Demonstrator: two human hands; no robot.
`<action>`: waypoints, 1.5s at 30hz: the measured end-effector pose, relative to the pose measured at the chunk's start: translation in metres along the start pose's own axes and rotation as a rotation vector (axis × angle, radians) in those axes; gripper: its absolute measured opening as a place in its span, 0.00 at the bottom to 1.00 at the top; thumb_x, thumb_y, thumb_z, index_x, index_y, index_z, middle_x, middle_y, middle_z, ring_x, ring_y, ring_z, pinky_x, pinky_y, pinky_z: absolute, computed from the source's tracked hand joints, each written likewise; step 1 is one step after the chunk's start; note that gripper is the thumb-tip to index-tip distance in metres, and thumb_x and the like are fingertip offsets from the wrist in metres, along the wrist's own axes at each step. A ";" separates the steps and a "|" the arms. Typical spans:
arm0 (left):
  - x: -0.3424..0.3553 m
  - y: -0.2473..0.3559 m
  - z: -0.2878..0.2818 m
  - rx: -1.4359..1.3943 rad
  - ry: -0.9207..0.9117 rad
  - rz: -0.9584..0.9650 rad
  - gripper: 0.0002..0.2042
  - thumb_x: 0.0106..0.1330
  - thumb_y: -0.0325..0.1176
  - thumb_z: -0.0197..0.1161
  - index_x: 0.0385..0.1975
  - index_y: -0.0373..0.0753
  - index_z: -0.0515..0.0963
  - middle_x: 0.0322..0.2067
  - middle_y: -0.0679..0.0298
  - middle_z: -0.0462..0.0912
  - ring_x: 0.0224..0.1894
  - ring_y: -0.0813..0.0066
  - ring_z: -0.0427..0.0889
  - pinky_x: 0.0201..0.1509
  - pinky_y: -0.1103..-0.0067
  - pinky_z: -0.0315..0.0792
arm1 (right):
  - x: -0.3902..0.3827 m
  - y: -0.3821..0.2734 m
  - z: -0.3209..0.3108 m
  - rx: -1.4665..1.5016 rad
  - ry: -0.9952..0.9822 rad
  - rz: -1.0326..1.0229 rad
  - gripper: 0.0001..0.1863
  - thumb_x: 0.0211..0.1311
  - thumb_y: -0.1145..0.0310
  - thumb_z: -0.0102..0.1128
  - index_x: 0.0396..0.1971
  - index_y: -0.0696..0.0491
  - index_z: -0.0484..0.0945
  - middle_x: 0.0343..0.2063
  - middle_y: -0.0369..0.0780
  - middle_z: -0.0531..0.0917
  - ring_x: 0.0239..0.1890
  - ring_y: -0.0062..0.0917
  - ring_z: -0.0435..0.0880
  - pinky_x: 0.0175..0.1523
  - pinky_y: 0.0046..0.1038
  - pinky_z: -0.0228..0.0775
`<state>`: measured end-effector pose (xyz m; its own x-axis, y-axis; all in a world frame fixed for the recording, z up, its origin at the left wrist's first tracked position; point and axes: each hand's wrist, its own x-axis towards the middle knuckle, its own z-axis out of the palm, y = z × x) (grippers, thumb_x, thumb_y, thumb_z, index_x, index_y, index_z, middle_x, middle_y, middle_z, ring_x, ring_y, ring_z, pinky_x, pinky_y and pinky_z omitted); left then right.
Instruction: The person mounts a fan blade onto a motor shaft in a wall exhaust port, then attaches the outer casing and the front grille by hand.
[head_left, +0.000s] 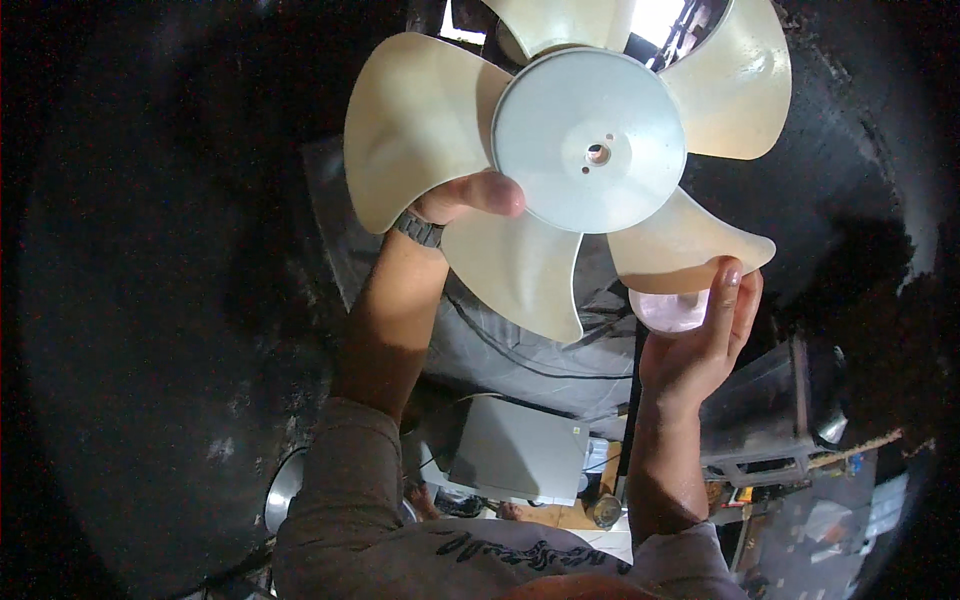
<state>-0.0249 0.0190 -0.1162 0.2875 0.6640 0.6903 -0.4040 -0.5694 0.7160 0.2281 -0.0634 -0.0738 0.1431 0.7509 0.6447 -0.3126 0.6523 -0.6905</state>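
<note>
A cream plastic fan [410, 125] with several broad curved blades is held up in front of me. Its round pale grey hub [560, 120] has a small hole near the middle. My left hand [470, 196] grips it from the lower left: the thumb lies along the hub's edge, while the fingers are hidden behind the blades. On that wrist is a dark banded watch [419, 228]. My right hand [705, 335] closes at the tip of the lower right blade. Beside its thumb, a bright pinkish rounded shape [668, 311] shows below the blade; what it is I cannot tell.
Below the fan stands a flat-topped grey box [520, 450] among cluttered small items. A dark metal frame [765, 410] is at the right, and a round shiny metal piece [286, 490] at the lower left. Dark surfaces surround me, with bright openings beyond the fan.
</note>
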 end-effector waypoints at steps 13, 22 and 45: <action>0.013 0.013 -0.002 0.069 0.052 0.005 0.37 0.59 0.53 0.68 0.62 0.34 0.64 0.59 0.56 0.70 0.60 0.67 0.68 0.65 0.71 0.62 | 0.009 0.003 0.003 -0.011 0.000 0.015 0.18 0.70 0.58 0.55 0.49 0.57 0.73 0.42 0.38 0.78 0.46 0.22 0.75 0.53 0.25 0.65; 0.028 0.031 -0.008 0.136 0.146 0.021 0.36 0.59 0.53 0.69 0.60 0.34 0.66 0.57 0.56 0.72 0.59 0.68 0.70 0.63 0.72 0.64 | 0.021 0.016 0.009 0.031 -0.026 0.018 0.17 0.70 0.58 0.56 0.48 0.56 0.73 0.42 0.37 0.78 0.47 0.20 0.74 0.54 0.25 0.64; 0.030 0.044 -0.027 0.191 0.280 0.063 0.33 0.60 0.52 0.69 0.57 0.33 0.70 0.53 0.57 0.77 0.54 0.70 0.76 0.60 0.74 0.68 | 0.025 0.033 0.012 -0.152 -0.084 -0.163 0.14 0.73 0.62 0.51 0.47 0.58 0.73 0.41 0.36 0.76 0.46 0.16 0.72 0.54 0.21 0.62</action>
<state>-0.0571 0.0268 -0.0667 0.0074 0.7168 0.6972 -0.2361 -0.6763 0.6978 0.2096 -0.0244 -0.0768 0.0991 0.6274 0.7724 -0.1460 0.7769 -0.6124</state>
